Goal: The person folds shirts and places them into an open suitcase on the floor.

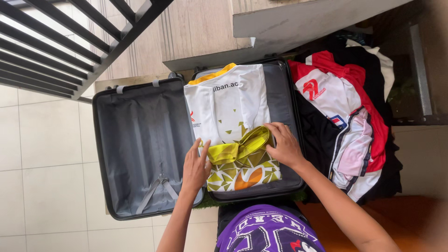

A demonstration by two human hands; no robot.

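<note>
From the head camera, an open black suitcase [140, 140] lies on a pale tiled floor [42, 154], its grey-lined left half bare except for crossed straps. The right half holds a folded white jersey [228, 109] with a yellow collar and a yellow-green patterned hem.

The left hand [195, 167] lies flat on the jersey's lower left edge, fingers spread, its grip open and closed around nothing. The right hand [283, 145] presses down on the jersey's right side, fingers curled at the end of a yellow sleeve [240, 148] folded across the shirt; whether it pinches the cloth I cannot tell.

A heap of clothes [345, 126], red, white, black and pink, lies just beside the suitcase on the right. A purple garment [268, 231] shows at the bottom edge.
</note>
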